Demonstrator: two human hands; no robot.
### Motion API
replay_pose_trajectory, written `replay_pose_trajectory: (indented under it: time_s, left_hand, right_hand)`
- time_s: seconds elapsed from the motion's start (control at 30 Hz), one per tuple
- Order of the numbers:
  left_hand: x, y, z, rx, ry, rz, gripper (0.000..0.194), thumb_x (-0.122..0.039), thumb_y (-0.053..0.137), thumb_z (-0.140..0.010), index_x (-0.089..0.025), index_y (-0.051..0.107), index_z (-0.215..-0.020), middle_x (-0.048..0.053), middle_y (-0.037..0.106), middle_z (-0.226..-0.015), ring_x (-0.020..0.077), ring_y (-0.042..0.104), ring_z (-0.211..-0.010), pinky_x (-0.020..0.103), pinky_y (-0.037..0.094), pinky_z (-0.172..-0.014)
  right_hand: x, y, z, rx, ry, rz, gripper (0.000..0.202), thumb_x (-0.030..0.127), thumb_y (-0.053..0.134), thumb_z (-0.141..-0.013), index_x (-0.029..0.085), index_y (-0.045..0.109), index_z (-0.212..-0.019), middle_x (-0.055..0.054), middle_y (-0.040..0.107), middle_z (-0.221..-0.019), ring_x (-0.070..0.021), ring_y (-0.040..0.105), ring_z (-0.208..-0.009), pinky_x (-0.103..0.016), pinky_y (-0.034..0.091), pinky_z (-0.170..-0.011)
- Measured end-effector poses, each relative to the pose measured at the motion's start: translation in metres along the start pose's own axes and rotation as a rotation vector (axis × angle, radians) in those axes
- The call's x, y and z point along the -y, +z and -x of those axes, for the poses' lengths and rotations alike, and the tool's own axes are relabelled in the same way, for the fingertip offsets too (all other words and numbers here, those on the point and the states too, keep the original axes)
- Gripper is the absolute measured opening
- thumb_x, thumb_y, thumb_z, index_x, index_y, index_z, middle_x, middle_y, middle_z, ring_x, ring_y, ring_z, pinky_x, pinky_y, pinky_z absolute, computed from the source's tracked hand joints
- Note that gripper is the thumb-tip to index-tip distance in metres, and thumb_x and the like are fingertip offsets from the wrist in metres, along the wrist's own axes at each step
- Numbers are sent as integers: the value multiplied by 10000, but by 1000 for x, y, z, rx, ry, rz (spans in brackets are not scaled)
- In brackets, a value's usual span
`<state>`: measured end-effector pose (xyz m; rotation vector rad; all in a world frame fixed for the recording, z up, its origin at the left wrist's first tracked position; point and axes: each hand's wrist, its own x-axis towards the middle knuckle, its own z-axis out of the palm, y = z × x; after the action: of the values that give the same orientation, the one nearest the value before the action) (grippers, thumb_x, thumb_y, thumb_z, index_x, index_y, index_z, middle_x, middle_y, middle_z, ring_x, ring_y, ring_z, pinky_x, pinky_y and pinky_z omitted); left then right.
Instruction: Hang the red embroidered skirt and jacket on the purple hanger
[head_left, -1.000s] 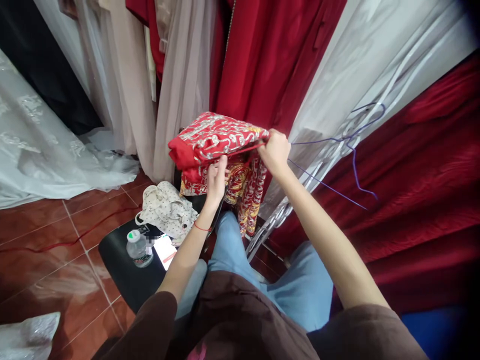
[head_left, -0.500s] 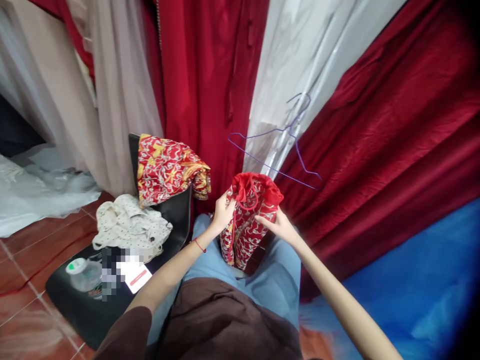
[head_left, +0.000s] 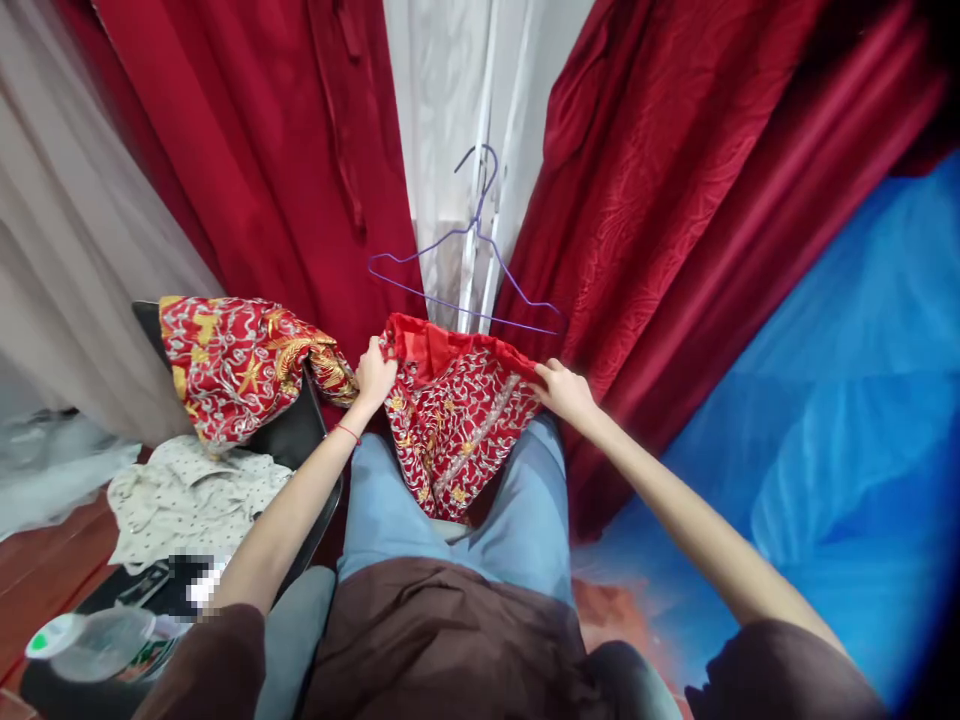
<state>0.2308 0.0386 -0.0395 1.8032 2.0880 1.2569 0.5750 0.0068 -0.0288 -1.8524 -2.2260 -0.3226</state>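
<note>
Between my hands a red embroidered skirt (head_left: 465, 425) with silver and gold patterning is stretched by its plain red waistband. My left hand (head_left: 375, 374) grips the band at its left end. At the opposite end, my right hand (head_left: 566, 392) is closed on the same band, thumb on top. The skirt's lower part hangs down between my knees, its bottom partly hidden. Just beyond the waistband hangs a purple wire hanger (head_left: 480, 225) with nothing on it.
On the left, a black chair (head_left: 330, 490) bears a red-and-gold embroidered garment (head_left: 240, 365), a white dotted cloth (head_left: 191, 495) and a plastic bottle (head_left: 105, 640). Long red dresses (head_left: 300, 150) hang ahead, a pale one (head_left: 90, 200) at left. Blue fabric (head_left: 810, 480) spreads at right.
My hands have moved apart, pulling the skirt's waistband wide; the gathered opening is now stretched out. My view has turned, shifting the hanger and chair leftward in the picture.
</note>
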Motion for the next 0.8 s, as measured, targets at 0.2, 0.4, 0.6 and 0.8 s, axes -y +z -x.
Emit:
replay_pose_trajectory:
  time_s: [0.2, 0.4, 0.6, 0.8]
  left_hand:
    - [-29, -17, -19, 298, 159, -448, 997, -233, 812, -661, 44, 288, -1463, 402, 325, -1517, 524, 240, -1472, 692, 200, -1153]
    - [-108, 13, -40, 211, 967, -100, 442, -427, 428, -998, -200, 522, -1365, 136, 527, -1470, 266, 416, -1420, 489, 157, -1219]
    - [-131, 72, -43, 284, 1021, -215, 377, -345, 379, -1038, -135, 690, -1078, 137, 724, -1072, 257, 648, -1046, 429, 351, -1024]
    - [-105, 83, -29, 175, 1041, -221, 347, -360, 411, -1039, -164, 696, -1019, 87, 729, -967, 228, 638, -944, 346, 368, -856]
  right_hand:
    - [-13, -18, -12, -317, -374, -333, 308, 312, 416, -997, 184, 694, -954, -122, 686, -1102, -258, 571, -1070, -390, 481, -904]
    - [-18, -39, -26, -156, -539, -68, 339, 323, 387, -1018, 179, 687, -956, -92, 690, -848, -215, 559, -821, -337, 377, -799]
    - [-70, -39, -17, -91, -377, 182, 362, 333, 342, -1047, 190, 666, -969, -71, 671, -839, -159, 552, -636, -291, 265, -587]
    - [-84, -48, -13, -213, -521, -19, 382, 372, 318, -1056, 203, 602, -864, -56, 632, -771, -163, 571, -666, -273, 349, -614]
